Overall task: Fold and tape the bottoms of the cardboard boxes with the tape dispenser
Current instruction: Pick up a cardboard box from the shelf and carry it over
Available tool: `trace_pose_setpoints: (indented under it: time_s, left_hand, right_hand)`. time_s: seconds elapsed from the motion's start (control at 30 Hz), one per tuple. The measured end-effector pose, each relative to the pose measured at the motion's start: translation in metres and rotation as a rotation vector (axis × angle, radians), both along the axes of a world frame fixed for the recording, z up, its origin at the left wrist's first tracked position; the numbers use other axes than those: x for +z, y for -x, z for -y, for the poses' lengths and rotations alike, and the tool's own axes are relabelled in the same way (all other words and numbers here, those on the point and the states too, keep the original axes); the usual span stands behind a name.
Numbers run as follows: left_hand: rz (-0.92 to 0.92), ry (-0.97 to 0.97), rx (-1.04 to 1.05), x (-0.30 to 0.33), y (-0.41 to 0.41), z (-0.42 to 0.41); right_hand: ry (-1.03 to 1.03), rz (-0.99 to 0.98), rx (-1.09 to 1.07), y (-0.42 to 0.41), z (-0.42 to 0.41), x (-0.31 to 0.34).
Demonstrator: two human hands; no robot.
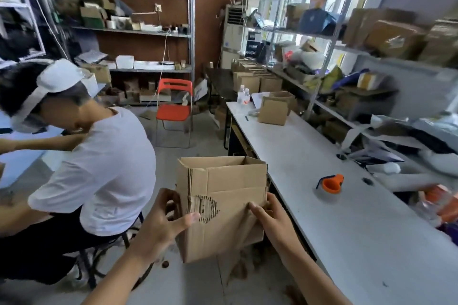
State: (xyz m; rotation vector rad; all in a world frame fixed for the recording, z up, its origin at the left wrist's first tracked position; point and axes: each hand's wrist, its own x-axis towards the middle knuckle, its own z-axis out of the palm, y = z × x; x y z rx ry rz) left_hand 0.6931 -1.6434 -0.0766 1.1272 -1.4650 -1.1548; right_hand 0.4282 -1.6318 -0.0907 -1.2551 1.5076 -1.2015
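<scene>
- Both forearms reach in from the bottom edge and meet at a box (223, 205) held in the air, above the floor and just left of a long white table (334, 218).
- Left hand (163, 220) grips the box's left edge, thumb lying across the near face beside a torn patch, fingers curled round the side.
- Right hand (270, 215) clasps the right edge, fingertips pressed on the near face where a flap seems to overlap.
- Judged step: folding. Flaps are being shaped and nothing is taped yet; which end faces up is hard to tell.
- Next move likely calls for pressing the flaps flat, holding them with one hand and reaching right for the tape.
- Tape dispenser (330, 184), orange, lies on the table, well apart from the right hand.
- Farther back on the table stand more boxes (272, 112).
- Another person (99, 168) sits to the left, bent over other work.
</scene>
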Motion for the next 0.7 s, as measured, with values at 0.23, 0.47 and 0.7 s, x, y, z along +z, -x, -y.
trace_pose_setpoints:
  time_s: [0.23, 0.47, 0.7]
  left_hand:
    - [-0.021, 0.006, -0.026, 0.0, 0.0, 0.151]
    - [-0.139, -0.069, -0.147, -0.003, -0.013, 0.318]
    - [-0.223, -0.158, -0.26, -0.003, -0.011, 0.456]
  right_hand:
    - [0.0, -0.039, -0.054, 0.001, 0.125, 0.01]
    - [0.032, -0.048, -0.136, -0.009, 0.247, 0.014]
    - [0.025, -0.084, -0.138, -0.006, 0.348, 0.02]
